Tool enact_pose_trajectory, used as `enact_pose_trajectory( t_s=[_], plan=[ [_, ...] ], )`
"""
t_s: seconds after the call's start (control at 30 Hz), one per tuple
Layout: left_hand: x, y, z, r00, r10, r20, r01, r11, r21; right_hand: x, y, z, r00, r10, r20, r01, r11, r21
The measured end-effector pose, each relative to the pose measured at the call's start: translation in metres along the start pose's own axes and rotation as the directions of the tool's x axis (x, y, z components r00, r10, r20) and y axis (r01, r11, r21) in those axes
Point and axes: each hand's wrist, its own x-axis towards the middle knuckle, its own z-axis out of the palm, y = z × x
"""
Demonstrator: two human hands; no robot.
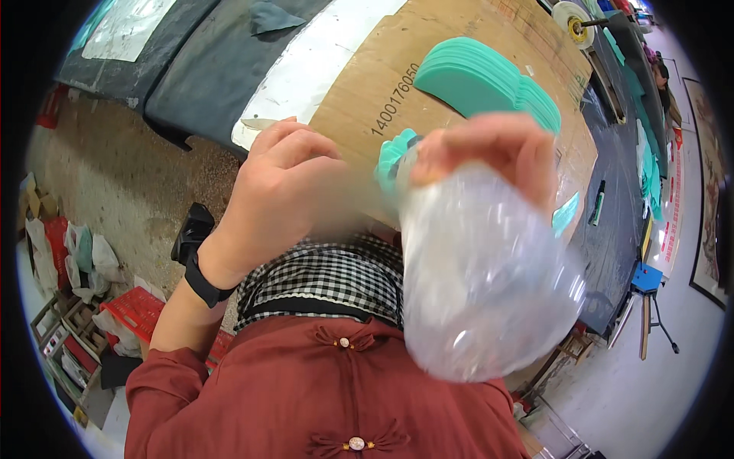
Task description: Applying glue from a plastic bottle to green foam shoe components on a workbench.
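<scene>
My right hand (501, 149) is closed around the upper part of a clear plastic container (489, 268), shaped like a bottle or cup. The container is tilted, its rounded base toward me, and both are smeared by motion. My left hand (287, 172) hovers by the near edge of a cardboard sheet (359, 88), fingers curled inward; a blur hides the thumb side and anything inside. A small fanned bunch of green pieces (390, 153) lies on the cardboard, partly behind my right hand. Beyond it sits a stack of curved green sheets (474, 73).
A dark-covered table (199, 84) extends left, with a white strip (321, 53) beside the cardboard. A tape roll (572, 24) stands at the far right, and a marker-like green tube (599, 203) lies nearer. Bags and a red basket (134, 314) stand on the floor at left.
</scene>
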Motion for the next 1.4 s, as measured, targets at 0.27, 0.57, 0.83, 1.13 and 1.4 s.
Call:
enact_pose_trajectory(
  t_s=[0.27,0.57,0.83,1.13,1.4],
  plan=[
    [0.012,0.006,0.007,0.998,0.036,0.043,-0.035,0.999,-0.013,-0.026,0.011,-0.081,0.957,-0.289,0.012,0.263,0.888,0.378],
    [0.025,0.017,0.033,0.966,0.182,0.185,-0.189,0.982,0.020,-0.063,-0.011,-0.143,0.976,-0.175,-0.128,0.206,0.931,0.300],
    [0.032,0.017,0.036,0.963,0.167,0.212,-0.166,0.986,-0.023,-0.069,0.001,-0.060,0.958,-0.221,-0.181,0.263,0.931,0.254],
    [0.030,0.028,0.037,0.968,0.143,0.206,-0.157,0.986,0.055,-0.113,-0.005,-0.140,0.737,-0.438,-0.515,0.309,0.896,-0.320],
    [0.029,0.022,0.034,0.977,0.125,0.174,-0.135,0.990,0.047,-0.073,-0.002,-0.104,0.846,-0.320,-0.426,0.355,0.935,0.001]
  ],
)
